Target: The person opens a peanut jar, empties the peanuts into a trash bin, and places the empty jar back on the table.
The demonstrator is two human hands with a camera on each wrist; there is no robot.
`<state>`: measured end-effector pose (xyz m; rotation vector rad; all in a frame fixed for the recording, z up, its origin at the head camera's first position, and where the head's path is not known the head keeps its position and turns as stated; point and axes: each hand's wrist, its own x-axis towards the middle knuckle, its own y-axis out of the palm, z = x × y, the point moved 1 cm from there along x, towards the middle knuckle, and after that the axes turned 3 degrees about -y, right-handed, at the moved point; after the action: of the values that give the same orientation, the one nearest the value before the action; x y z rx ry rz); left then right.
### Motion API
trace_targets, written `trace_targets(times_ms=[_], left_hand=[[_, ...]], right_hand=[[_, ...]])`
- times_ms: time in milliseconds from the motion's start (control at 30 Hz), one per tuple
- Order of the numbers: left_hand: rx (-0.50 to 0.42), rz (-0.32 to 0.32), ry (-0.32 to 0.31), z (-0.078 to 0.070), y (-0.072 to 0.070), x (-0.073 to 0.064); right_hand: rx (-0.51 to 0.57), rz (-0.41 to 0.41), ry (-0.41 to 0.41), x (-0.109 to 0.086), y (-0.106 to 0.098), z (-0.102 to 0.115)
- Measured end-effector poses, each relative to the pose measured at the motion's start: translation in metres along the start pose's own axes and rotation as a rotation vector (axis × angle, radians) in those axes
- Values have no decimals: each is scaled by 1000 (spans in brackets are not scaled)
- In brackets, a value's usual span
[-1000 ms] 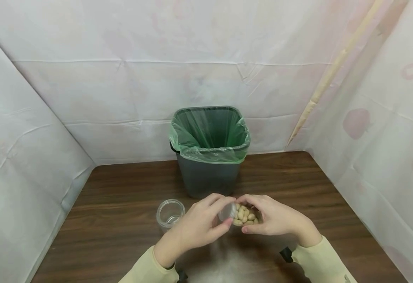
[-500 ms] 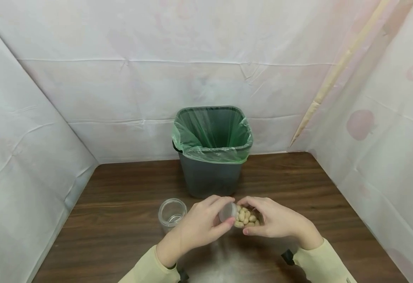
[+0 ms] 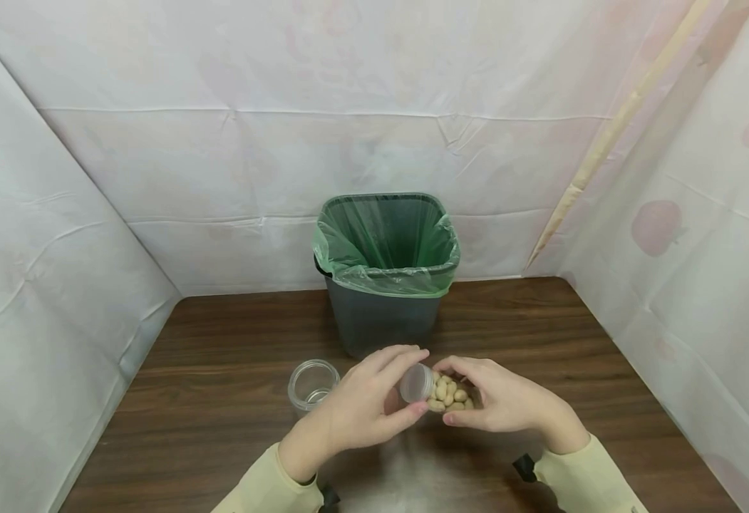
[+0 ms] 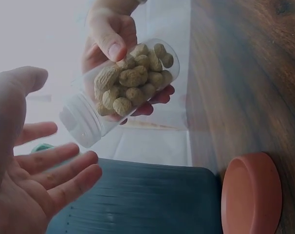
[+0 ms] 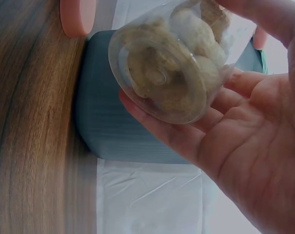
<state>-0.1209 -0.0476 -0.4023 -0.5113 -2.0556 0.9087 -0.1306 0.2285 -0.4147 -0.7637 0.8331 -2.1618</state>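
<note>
My right hand [image 3: 499, 399] grips a clear plastic jar [image 4: 123, 92] of unshelled peanuts [image 4: 133, 80] around its body, thumb on one side and fingers on the other. The jar is tipped on its side, and its translucent screw lid [image 3: 416, 383] points left. Beside that lid, my left hand [image 3: 364, 399] has its fingers spread, with a gap to the lid in the left wrist view. From the right wrist view the jar's round base [image 5: 162, 73] faces the camera. A second clear jar [image 3: 313, 385], lidless, stands left of my left hand, its lower part hidden by that hand.
Behind the hands, a dark grey bin [image 3: 383, 313] with a green liner bag [image 3: 387, 278] stands on the brown wooden table [image 3: 233, 335]. A low terracotta-coloured round dish [image 4: 252, 195] sits near the bin, mostly hidden in the head view. White printed sheets [image 3: 271, 164] hang around the table.
The fingers of my left hand have spread and lifted away from the jar lid. My right hand keeps hold of the peanut jar in nearly the same place.
</note>
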Motion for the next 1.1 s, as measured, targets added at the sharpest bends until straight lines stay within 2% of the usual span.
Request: trace_targets(times_ms=[133,300,667,900,1100], left_hand=[[22,0,51,0,-1,-1],[19,14,85,0,-1,-1],[25,22,224,0,-3,0],[38,40,261,1,-1,0],[57,18,278,0,0,2]], right_hand=[[13,3,-4,0,0,0],[2,3,-30,-1,-1,0],[9,13,-87,-2,-2,0],[18,1,-110,-2,-1,1],[13,2,-116,-3,-2,2]])
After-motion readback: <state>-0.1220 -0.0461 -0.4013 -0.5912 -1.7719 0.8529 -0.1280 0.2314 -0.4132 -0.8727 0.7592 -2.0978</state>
